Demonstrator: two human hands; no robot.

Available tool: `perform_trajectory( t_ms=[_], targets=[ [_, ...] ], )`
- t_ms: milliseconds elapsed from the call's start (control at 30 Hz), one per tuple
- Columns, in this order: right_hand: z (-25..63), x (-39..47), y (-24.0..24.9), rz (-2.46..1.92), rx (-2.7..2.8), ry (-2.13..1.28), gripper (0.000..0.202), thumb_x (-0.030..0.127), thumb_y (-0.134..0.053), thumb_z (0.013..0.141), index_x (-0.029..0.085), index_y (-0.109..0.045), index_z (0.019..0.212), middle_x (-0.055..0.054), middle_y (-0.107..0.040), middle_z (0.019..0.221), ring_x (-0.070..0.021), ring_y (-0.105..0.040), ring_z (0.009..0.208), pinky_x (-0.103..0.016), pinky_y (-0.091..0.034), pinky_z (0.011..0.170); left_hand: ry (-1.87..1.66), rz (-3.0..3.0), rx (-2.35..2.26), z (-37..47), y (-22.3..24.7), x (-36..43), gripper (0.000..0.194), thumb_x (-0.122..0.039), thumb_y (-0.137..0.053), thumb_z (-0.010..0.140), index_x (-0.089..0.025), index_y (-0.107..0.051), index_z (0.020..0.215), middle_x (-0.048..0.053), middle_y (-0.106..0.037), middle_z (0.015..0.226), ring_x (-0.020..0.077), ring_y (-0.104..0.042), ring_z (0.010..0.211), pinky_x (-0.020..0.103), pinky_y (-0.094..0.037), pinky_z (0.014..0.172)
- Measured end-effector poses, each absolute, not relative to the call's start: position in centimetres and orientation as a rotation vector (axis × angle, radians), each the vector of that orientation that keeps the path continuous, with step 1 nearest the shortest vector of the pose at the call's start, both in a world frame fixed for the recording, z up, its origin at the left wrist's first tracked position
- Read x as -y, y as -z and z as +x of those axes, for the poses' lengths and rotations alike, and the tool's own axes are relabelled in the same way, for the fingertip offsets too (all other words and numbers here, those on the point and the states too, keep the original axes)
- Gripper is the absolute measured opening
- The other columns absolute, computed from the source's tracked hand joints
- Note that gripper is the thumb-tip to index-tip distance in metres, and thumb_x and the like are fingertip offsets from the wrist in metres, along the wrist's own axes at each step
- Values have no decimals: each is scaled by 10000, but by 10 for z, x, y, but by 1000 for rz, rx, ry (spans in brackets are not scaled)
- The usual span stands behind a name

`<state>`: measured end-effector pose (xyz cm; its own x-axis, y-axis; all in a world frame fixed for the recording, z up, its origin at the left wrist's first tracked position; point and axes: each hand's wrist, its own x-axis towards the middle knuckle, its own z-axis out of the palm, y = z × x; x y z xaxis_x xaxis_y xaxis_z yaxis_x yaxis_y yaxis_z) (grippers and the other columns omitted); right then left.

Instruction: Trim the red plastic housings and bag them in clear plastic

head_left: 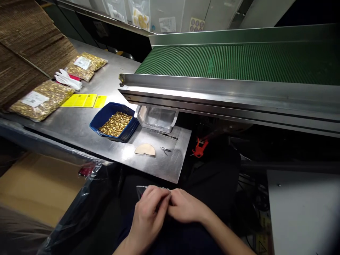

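Note:
My left hand [149,210] is over my lap with its fingers curled closed. A bit of clear plastic bag [140,191] sticks out beyond its knuckles. My right hand [187,206] presses against it from the right, its fingers closed too. Whatever lies between the fingertips is hidden. Ahead, on the metal table [170,170], lie a tan half-round piece [145,149] and a small metal tool [166,149]. A blue bin [97,124] holds many small gold-coloured parts [115,124]. Beside that bin is a clear, pale plastic bin [158,118].
A green conveyor belt [233,62] with a metal side rail spans the right. At left are bags of gold parts [42,101], white gloves [67,79] and yellow labels [82,100]. An orange tape dispenser [200,147] sits below the rail. A plastic-lined carton [39,184] stands lower left.

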<state>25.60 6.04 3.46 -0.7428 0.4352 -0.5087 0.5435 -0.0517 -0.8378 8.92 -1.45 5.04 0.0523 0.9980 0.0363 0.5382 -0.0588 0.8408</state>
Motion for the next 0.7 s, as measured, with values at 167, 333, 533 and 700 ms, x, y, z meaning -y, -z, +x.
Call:
perform_trajectory(
  t_ms=[167,333,533,700],
  targets=[
    [257,-63,2,927,-1850,2233,338,394,-473,1037,162,-669,888,22,-586,671,-105,-517,548,-205,-408,534,-472,1582,-1252,56,-23,17,726,-418,-817,856,-360,-485,1499,111,-491,1587,384,-385,1506,682,-250,1254],
    [269,-71,13,867,-1823,2293,525,597,-465,1043,139,-707,962,13,-597,689,-95,-476,549,-203,-389,534,-581,1187,-1173,46,8,10,1008,-326,-978,632,-353,-480,1508,105,-495,1561,365,-462,1458,541,-326,1253],
    [291,-81,-38,1049,-2173,2080,87,299,-741,927,230,-787,952,18,-746,937,-154,-656,842,-234,-457,789,-589,969,-1110,46,4,-5,968,-320,-863,756,-292,-334,1567,93,-702,1307,304,-698,1165,495,-519,1070],
    [285,-69,-59,1207,-2314,1998,124,204,-639,966,217,-738,892,24,-696,887,-135,-625,789,-225,-447,734,-589,815,-966,48,-6,6,894,-579,-843,759,-251,-473,1504,134,-631,1443,335,-609,1300,500,-437,1140]
  ],
)
